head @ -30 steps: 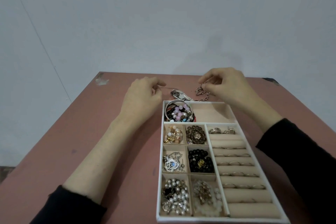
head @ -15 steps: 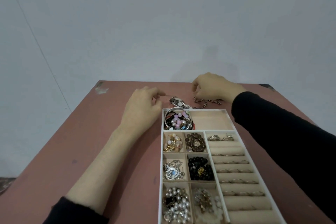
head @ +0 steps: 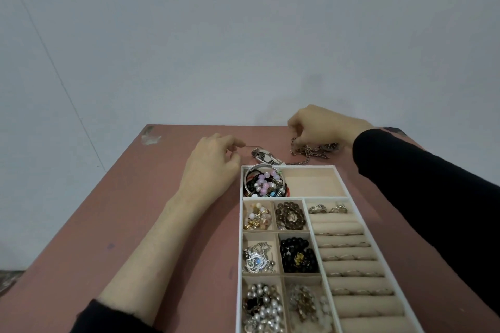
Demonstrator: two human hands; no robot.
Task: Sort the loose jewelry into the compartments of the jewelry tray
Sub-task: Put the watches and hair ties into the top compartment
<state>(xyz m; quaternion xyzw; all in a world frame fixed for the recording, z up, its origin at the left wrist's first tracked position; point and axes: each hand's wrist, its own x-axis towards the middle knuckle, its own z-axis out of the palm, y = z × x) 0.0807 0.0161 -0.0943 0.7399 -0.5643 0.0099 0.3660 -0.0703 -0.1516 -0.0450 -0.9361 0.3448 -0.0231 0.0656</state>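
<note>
Link chain heaped on desk just beyond jewelry tray far edge, long axis along that edge. Right hand over it, pinching its left end; nearer hand. Left hand off tray's far-left corner, pinching thin strand leading to silver clasp.

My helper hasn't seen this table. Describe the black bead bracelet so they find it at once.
Find the white jewelry tray on the reddish table. Among its six small compartments, take the middle row, right one. The black bead bracelet there is all black with a gold charm, unlike the brown beads just beyond it.
</note>
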